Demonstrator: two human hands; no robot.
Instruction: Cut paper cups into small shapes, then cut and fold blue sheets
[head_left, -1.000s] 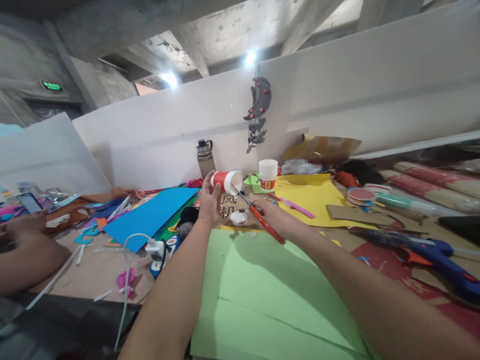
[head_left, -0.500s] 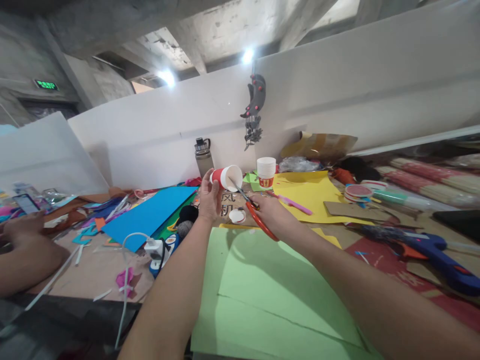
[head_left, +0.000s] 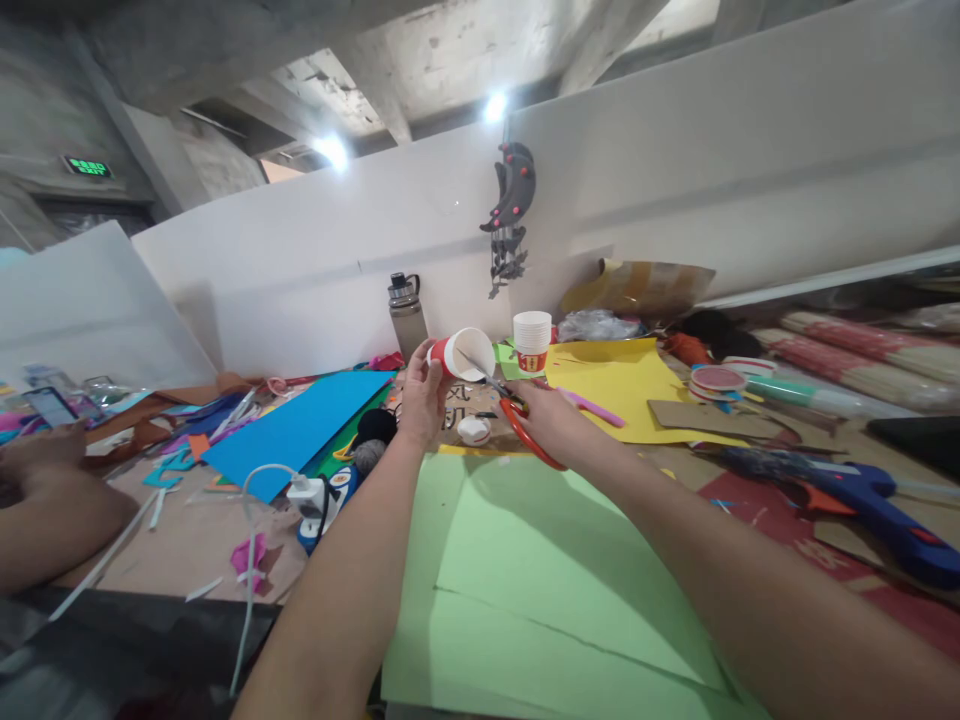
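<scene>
My left hand is closed around a red and white paper cup, tipped on its side with the mouth turned to the right and toward me. In my right hand is a pair of scissors with orange-red handles. Their blades reach into the cup's mouth; whether they touch the wall there I cannot tell. Below the cup, a small white round piece lies on the table. Green paper sheets spread out under my forearms.
A stack of paper cups and a grey bottle stand behind. Yellow paper and a blue glue gun lie right. Blue card and a power strip with a white plug lie left, beside another person's arm.
The cup and my left hand have shifted slightly right, and the cup's mouth faces me more. My right hand has moved a little right with the scissors.
</scene>
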